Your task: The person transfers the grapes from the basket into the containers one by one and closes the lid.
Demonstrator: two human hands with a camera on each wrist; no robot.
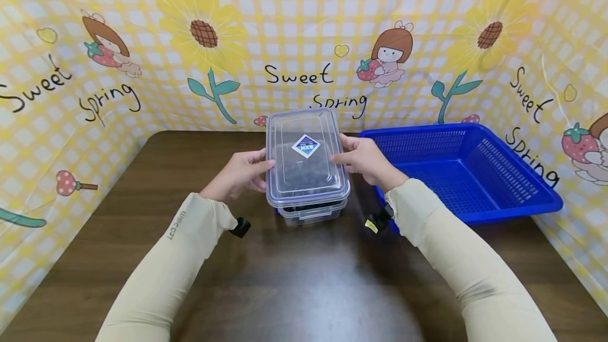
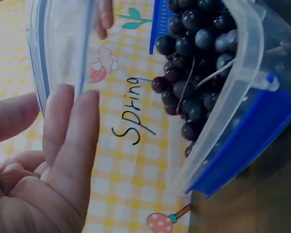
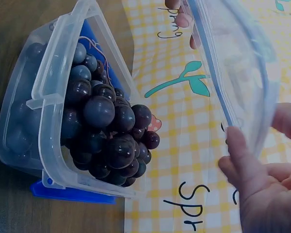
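Note:
A clear plastic lid (image 1: 304, 178) with a blue seal and a diamond sticker is held above a clear food container (image 1: 312, 216). My left hand (image 1: 237, 173) pinches its left edge between thumb and fingers; my right hand (image 1: 369, 160) does likewise on the right edge. Dark grapes (image 3: 111, 131) with thin stems fill the container and heap above its rim in the right wrist view. Both wrist views show a gap between lid and grapes. A blue locking flap (image 2: 247, 141) hangs down the container's side in the left wrist view. From the head, the lid hides most of the grapes.
To the right on the brown wooden table (image 1: 228, 289) stands a blue slotted plastic basket (image 1: 451, 183), close beside my right forearm. A yellow checked cloth (image 1: 294, 25) with flowers and lettering encloses the table's back and sides.

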